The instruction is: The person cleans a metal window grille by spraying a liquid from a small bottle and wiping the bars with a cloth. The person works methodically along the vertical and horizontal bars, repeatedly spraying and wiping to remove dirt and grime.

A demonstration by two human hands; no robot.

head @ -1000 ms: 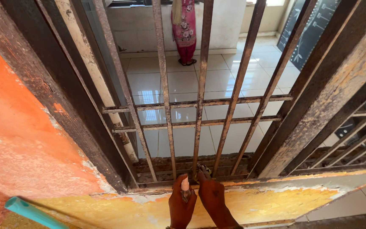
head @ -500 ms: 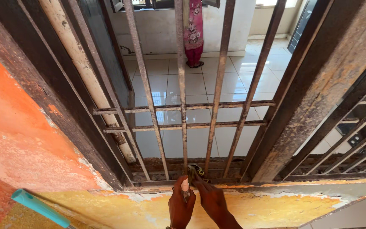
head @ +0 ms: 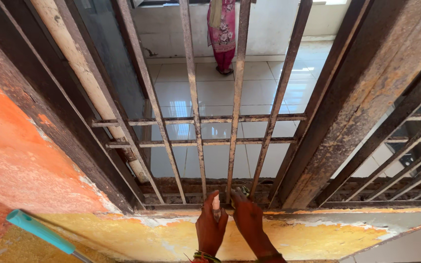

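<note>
Head view, looking steeply down through a rusted iron window grille [head: 196, 118] set in a wall of peeling orange and yellow paint [head: 20, 160].

Left hand [head: 210, 228] was curled shut around a small handled tool [head: 216, 207]. Only its pale pinkish butt end showed above the fist, and the working tip was hidden, so its kind was hard to make out. Its long axis ran roughly upright in the picture, pointing away from the person toward the foot of the bars; the grip looked chosen to drive the tip down into the bottom rail [head: 210, 197].

Right hand [head: 248, 220] lay just beside the left, fingers bent and pressing on a small dark-and-yellowish wad [head: 242, 191], possibly cloth or scrap, at the base of one vertical bar. It seemed to be steadying or rubbing that spot, which would explain why both hands crowded the same joint.

A teal handle [head: 40, 233] lay diagonally at lower left, well apart from the hands. Beyond the grille: white floor tiles [head: 210, 92] and a person in pink patterned clothing [head: 223, 29] standing far off.
</note>
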